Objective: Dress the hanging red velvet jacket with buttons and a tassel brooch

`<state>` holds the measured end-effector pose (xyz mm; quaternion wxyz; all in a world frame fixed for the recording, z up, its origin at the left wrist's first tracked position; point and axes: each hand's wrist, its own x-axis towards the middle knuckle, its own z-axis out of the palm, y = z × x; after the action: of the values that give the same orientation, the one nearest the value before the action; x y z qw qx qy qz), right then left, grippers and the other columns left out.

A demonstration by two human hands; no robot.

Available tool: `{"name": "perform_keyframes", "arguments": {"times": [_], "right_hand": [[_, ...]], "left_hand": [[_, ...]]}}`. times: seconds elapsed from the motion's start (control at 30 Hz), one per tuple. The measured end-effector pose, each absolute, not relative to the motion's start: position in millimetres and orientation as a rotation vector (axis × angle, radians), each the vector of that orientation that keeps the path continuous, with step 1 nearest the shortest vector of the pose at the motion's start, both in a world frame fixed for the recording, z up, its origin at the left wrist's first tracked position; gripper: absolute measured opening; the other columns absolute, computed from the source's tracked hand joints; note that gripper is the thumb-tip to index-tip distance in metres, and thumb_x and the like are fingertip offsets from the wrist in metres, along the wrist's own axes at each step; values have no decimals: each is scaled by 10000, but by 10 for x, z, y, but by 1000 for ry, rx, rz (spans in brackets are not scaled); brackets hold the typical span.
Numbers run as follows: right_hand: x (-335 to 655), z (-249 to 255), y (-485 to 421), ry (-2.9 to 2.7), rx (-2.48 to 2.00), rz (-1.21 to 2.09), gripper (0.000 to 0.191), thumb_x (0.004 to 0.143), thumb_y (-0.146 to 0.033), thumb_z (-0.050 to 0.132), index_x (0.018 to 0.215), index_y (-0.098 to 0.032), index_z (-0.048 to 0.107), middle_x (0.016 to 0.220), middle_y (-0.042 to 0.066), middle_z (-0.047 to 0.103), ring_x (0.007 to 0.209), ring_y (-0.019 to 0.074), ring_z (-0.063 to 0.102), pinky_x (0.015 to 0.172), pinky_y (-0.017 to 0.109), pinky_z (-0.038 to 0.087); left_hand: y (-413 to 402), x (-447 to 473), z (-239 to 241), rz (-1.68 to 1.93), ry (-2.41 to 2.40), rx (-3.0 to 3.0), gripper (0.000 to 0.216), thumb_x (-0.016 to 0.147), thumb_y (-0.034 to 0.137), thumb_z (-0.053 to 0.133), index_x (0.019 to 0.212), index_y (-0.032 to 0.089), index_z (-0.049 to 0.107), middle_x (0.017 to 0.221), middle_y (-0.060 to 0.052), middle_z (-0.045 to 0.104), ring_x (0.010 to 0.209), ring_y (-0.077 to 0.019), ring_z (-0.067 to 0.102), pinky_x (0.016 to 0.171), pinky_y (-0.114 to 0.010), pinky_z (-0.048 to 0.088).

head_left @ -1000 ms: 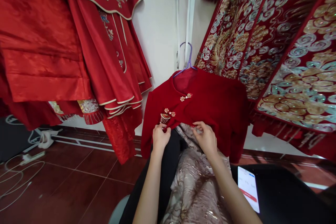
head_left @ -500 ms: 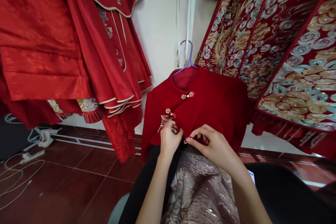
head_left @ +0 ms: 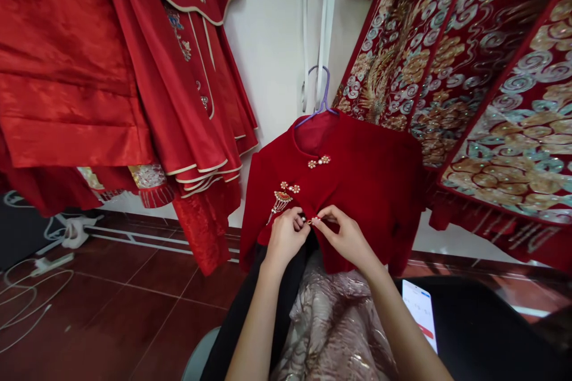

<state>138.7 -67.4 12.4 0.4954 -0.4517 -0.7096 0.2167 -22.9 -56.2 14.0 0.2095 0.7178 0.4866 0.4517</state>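
Observation:
A dark red velvet jacket (head_left: 370, 172) hangs on a purple hanger (head_left: 325, 95), its lower front between my hands. My right hand (head_left: 346, 237) pinches the flower-shaped half of a gold clasp (head_left: 315, 221) at the front edge. Its small loop points left. With fingers closed, my left hand (head_left: 286, 237) holds the other half of the clasp, where a pearl bead shows at the fingertips. The two halves are close together; whether they are linked I cannot tell. Above my left hand sits a fan-shaped brooch (head_left: 282, 197) with beaded tassels. A similar flower clasp (head_left: 319, 161) joins the collar.
Red garments with cream piping (head_left: 179, 101) hang at left, and heavily embroidered ones (head_left: 447, 71) at right. A phone (head_left: 419, 312) with a lit screen lies on a black surface (head_left: 482, 327). Sparkly fabric (head_left: 335, 321) covers my lap. White cables (head_left: 36, 292) trail across the tiled floor.
My right hand has moved left and up with its clasp half, drawing the jacket's front edges together. The fan brooch and the phone are now more exposed.

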Motion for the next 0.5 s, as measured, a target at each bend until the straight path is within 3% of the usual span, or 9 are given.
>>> {"name": "perform_keyframes", "arguments": {"times": [0.5], "right_hand": [[1378,79,-650,-1751,-1106,456,165,869,-372,573,895,-211,596,913,32,645,862,182,615,820,321,487]], "left_hand": [[-555,-238,136,1238,1348,1853,82,722,179,628,800,174,601,741,4,662,620,-88,601,609,-199,470]]}}
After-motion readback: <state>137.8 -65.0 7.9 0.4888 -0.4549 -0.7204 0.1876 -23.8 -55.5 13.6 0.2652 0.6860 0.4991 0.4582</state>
